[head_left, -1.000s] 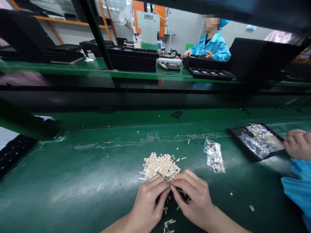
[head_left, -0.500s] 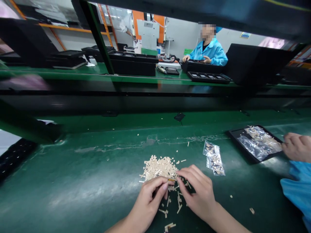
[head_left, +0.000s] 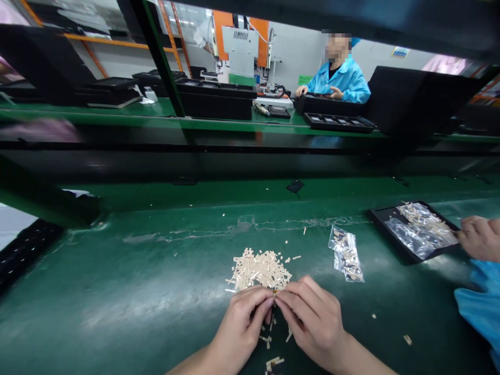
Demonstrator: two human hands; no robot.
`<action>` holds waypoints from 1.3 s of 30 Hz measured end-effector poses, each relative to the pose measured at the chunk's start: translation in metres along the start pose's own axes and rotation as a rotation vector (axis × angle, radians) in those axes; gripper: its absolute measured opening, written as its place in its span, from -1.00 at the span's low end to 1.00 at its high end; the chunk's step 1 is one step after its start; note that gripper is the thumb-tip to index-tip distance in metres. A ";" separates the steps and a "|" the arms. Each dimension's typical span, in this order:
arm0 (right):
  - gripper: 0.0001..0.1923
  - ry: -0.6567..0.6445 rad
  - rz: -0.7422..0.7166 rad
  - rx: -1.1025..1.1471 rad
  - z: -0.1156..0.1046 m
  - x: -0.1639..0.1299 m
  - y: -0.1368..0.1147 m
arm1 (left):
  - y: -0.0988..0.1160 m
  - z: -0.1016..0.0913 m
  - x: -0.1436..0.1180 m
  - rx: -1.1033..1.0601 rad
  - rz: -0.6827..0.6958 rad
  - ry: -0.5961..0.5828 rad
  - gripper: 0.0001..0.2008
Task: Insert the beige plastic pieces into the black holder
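My left hand [head_left: 244, 320] pinches a small amber-and-beige strip [head_left: 275, 292] between thumb and index finger. Meeting it fingertip to fingertip, my right hand [head_left: 314, 315] is closed on the strip's other end. Most of the strip is hidden by the fingers. Just beyond both hands lies a heap of small beige pieces [head_left: 255, 268] on the green table [head_left: 148, 291]. More loose beige pieces [head_left: 274, 363] are scattered below and between my wrists.
Right of the heap lie clear zip bags [head_left: 347, 255] with small parts. A black tray [head_left: 385, 221] holds more bags and pieces, with a co-worker's hand [head_left: 480, 237] at its edge. Across the bench another person [head_left: 344, 78] in blue works near black trays [head_left: 338, 122].
My right hand has moved left and its fingertips now meet my left hand's at the strip. The view has shifted slightly.
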State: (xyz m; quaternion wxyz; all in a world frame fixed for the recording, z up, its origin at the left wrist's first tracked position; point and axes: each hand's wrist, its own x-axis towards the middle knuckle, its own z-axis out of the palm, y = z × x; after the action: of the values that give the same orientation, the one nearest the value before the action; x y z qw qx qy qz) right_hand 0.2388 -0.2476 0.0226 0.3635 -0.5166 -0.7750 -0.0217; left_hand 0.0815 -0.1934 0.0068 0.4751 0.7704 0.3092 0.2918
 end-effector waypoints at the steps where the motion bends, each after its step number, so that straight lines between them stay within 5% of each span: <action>1: -0.85 0.001 -0.005 -0.012 0.000 0.000 0.000 | 0.000 0.001 0.000 0.018 0.020 0.010 -0.74; 10: -0.92 -0.009 -0.093 -0.139 -0.001 0.002 -0.008 | -0.003 0.004 -0.005 0.067 0.137 0.041 -0.79; 28: -0.86 -0.040 0.034 0.076 -0.003 0.004 -0.006 | 0.005 -0.002 0.000 -0.051 -0.027 -0.024 -0.73; 33: -0.85 0.027 0.171 0.106 -0.008 0.010 0.011 | 0.004 -0.008 0.001 -0.386 -0.226 -0.123 -0.73; 39: -0.85 -0.086 0.193 0.016 -0.009 0.012 0.022 | 0.000 -0.017 0.010 -0.844 -0.335 -0.301 -0.73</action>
State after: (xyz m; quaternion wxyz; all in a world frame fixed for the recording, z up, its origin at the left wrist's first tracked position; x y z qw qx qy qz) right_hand 0.2591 -0.2321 0.0287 0.3341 -0.5865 -0.7366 0.0418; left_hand 0.0757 -0.1769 0.0148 0.8264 0.4836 0.2112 0.1963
